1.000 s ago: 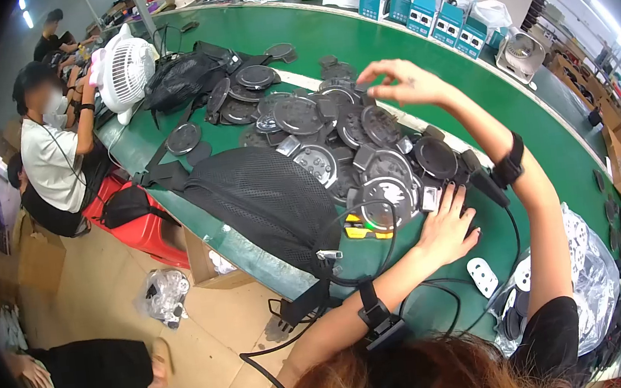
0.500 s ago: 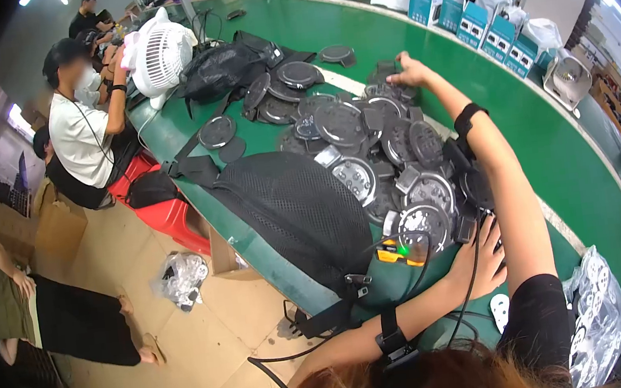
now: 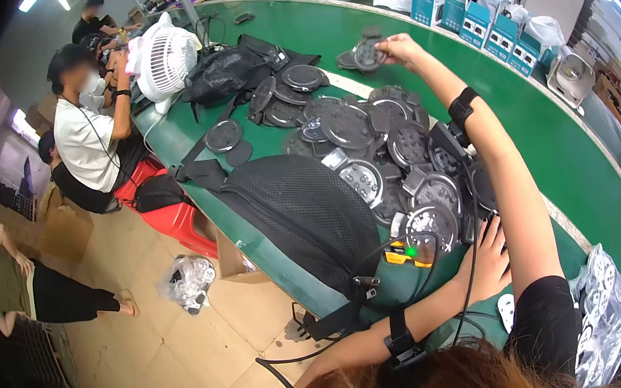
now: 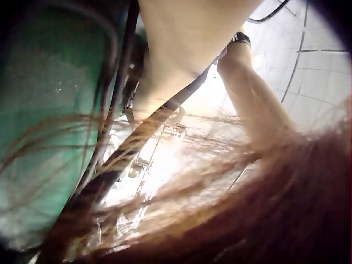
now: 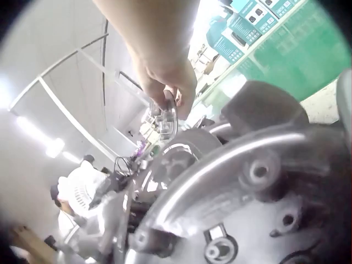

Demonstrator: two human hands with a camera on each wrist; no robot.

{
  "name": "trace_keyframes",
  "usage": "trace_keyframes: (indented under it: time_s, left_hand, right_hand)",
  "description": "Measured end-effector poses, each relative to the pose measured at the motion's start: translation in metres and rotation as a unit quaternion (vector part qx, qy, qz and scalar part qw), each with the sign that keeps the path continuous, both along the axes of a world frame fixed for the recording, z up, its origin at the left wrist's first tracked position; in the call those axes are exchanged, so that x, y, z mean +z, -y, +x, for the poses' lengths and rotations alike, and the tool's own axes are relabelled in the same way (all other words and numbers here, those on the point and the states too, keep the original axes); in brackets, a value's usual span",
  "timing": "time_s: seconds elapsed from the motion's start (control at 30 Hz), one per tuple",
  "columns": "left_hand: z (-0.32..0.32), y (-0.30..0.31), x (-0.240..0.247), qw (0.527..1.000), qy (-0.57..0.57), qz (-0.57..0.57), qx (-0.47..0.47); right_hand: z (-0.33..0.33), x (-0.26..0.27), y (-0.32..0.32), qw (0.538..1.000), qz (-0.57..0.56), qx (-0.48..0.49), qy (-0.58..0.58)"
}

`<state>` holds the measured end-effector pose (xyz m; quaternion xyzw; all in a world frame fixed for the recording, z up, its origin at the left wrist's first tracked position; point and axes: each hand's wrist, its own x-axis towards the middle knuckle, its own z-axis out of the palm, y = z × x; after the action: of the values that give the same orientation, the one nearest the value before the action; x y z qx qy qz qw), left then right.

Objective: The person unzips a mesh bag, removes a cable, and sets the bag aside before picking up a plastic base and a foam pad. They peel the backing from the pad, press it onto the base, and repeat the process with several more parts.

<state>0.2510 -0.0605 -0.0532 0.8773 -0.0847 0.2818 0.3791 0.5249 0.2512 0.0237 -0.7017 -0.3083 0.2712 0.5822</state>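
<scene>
Near the table's far side in the head view, my right hand (image 3: pixel 401 49) pinches the edge of a dark round plastic part (image 3: pixel 369 52), lifted beyond the pile. The right wrist view shows this hand (image 5: pixel 170 74) with thumb and fingers on the part's rim (image 5: pixel 169 121). My left hand (image 3: pixel 485 264) lies palm down with fingers spread at the near right edge of the pile of round black parts (image 3: pixel 348 124); the right arm and a cable partly cover it. The left wrist view is mostly hair and blurred skin, its fingers not discernible.
A black mesh bag (image 3: pixel 297 211) and a yellow device (image 3: pixel 398 257) lie on the near side. A white fan (image 3: pixel 163 56) stands left, blue boxes (image 3: pixel 475 26) line the far edge, and a plastic bag of parts (image 3: pixel 601 314) sits right. Cables cross near the left arm.
My right hand has reached from over the pile to its far end, taken hold of a round part and lifted it away. The left hand has stayed at the pile's near right edge.
</scene>
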Motion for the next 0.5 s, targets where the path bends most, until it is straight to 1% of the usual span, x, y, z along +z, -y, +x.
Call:
trace_keyframes:
  time_s: [0.03, 0.1, 0.13, 0.17, 0.23, 0.3, 0.33, 0.37, 0.4, 0.43, 0.47, 0.5]
  left_hand:
    - [0.000, 0.001, -0.003, 1.000, 0.003, 0.006, 0.005]
    - [-0.002, 0.000, -0.002, 0.999, 0.033, -0.024, -0.012]
    - [-0.003, 0.001, -0.008, 0.996, 0.079, -0.041, -0.005]
    - [0.001, 0.003, -0.012, 0.994, 0.060, -0.080, -0.034]
    - [0.014, 0.019, -0.035, 0.989, 0.023, -0.145, -0.008]
    - [0.007, 0.019, -0.024, 0.994, 0.037, -0.089, 0.057]
    - [0.005, 0.020, -0.023, 0.993, -0.031, -0.109, 0.032]
    - [0.004, 0.020, -0.023, 0.993, -0.034, -0.110, 0.035]
    - [0.003, 0.019, -0.023, 0.993, 0.016, -0.110, 0.040]
    - [0.004, 0.017, -0.023, 0.991, 0.068, -0.107, 0.046]
    - [-0.001, 0.013, -0.013, 0.991, 0.047, -0.123, 0.027]
    - [0.002, 0.014, -0.016, 0.991, 0.049, -0.117, 0.031]
  right_hand:
    - [-0.005, -0.007, -0.008, 1.000, -0.008, 0.017, 0.014]
    - [-0.006, -0.025, -0.023, 0.987, -0.064, 0.053, 0.138]
    - [-0.002, -0.039, -0.031, 0.960, -0.099, 0.049, 0.258]
    - [0.003, -0.048, -0.038, 0.917, -0.128, 0.043, 0.375]
    - [-0.010, -0.040, -0.044, 0.887, -0.249, 0.092, 0.378]
    - [-0.023, -0.046, -0.042, 0.907, -0.243, 0.101, 0.330]
    - [-0.031, -0.042, -0.041, 0.907, -0.241, 0.110, 0.329]
    - [-0.034, -0.036, -0.036, 0.924, -0.234, 0.115, 0.278]
    - [-0.037, -0.031, -0.032, 0.939, -0.226, 0.117, 0.229]
    - [-0.039, -0.030, -0.031, 0.940, -0.223, 0.119, 0.231]
    - [-0.040, -0.033, -0.032, 0.958, -0.189, 0.072, 0.204]
    - [-0.038, -0.037, -0.036, 0.972, -0.151, 0.026, 0.176]
